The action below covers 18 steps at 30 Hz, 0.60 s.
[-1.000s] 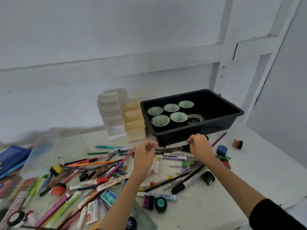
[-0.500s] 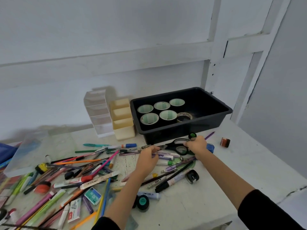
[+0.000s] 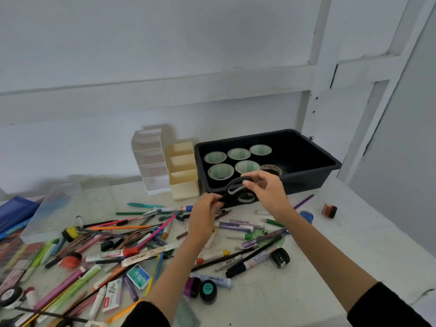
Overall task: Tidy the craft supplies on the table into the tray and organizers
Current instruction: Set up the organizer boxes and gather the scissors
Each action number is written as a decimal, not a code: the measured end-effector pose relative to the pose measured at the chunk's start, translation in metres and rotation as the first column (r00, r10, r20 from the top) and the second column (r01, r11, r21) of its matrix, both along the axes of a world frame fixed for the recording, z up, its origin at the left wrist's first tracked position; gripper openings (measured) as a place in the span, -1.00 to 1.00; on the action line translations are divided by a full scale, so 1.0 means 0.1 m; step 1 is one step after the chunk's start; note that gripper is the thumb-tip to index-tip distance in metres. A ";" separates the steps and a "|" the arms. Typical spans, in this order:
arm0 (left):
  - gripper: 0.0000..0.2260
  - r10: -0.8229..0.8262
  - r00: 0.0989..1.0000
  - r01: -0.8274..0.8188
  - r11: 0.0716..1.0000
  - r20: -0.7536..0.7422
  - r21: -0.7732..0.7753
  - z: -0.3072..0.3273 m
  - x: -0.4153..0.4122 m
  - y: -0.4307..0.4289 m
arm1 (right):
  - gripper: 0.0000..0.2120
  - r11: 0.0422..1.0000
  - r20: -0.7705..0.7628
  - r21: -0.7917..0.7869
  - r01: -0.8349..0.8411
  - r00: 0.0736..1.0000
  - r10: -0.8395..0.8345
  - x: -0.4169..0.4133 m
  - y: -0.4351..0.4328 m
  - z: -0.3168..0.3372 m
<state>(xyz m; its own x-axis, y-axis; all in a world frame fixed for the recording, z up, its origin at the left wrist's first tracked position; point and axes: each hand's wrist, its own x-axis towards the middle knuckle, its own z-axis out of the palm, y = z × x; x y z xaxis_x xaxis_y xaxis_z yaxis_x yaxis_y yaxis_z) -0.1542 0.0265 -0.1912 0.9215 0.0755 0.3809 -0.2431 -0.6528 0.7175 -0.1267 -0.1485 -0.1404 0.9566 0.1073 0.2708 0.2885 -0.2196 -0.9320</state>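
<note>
Black-handled scissors (image 3: 233, 188) are lifted off the table, in front of the black tray (image 3: 313, 172). My right hand (image 3: 267, 192) grips the handle loops. My left hand (image 3: 205, 214) pinches the blade end, which is mostly hidden by its fingers. The tray holds several green-lined tape rolls (image 3: 220, 171) and a clear tape roll (image 3: 271, 168). A clear organizer (image 3: 151, 161) and a cream organizer (image 3: 182, 171) stand left of the tray. Pens, markers and pencils (image 3: 132, 234) lie scattered over the table.
A clear plastic box (image 3: 54, 208) and a blue case (image 3: 14, 210) sit at the left. Small paint jars (image 3: 207, 291) lie near the front edge, a blue jar (image 3: 306, 215) and a red-brown block (image 3: 329, 210) at the right. A white wall rises behind.
Both hands have raised the scissors from the table up toward the tray's front wall. The camera view has shifted a little to the left.
</note>
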 end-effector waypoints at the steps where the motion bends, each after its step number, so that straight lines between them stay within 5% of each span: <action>1: -0.87 0.007 1.000 -0.006 1.000 0.025 -0.022 0.05 0.00 0.02 | -0.85 0.998 0.016 0.049 -0.028 0.999 0.027 0.00 0.06 0.07; 8: -0.86 0.072 0.995 -0.047 0.948 0.068 -0.314 0.43 0.00 0.29 | -0.80 0.949 -0.072 0.208 -0.238 0.964 0.257 0.07 0.58 0.47; 15: -0.88 0.104 0.989 -0.056 0.916 0.102 -0.397 0.82 0.15 0.90 | -0.85 0.932 0.025 0.254 -0.258 0.965 0.261 0.33 1.26 0.94; 18: -0.88 0.254 0.957 -0.172 0.888 0.142 -0.427 0.88 0.21 1.29 | -0.87 0.940 0.103 0.263 -0.218 0.975 0.197 0.53 1.52 1.20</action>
<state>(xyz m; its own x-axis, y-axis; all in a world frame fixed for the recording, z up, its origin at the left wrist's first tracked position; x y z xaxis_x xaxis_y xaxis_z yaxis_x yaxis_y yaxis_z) -0.1333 0.1552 -0.1030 0.7794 0.4472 0.4389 -0.2887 -0.3654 0.8850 -0.0739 0.0039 -0.0203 0.8970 0.2137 0.3870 0.3714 0.1108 -0.9218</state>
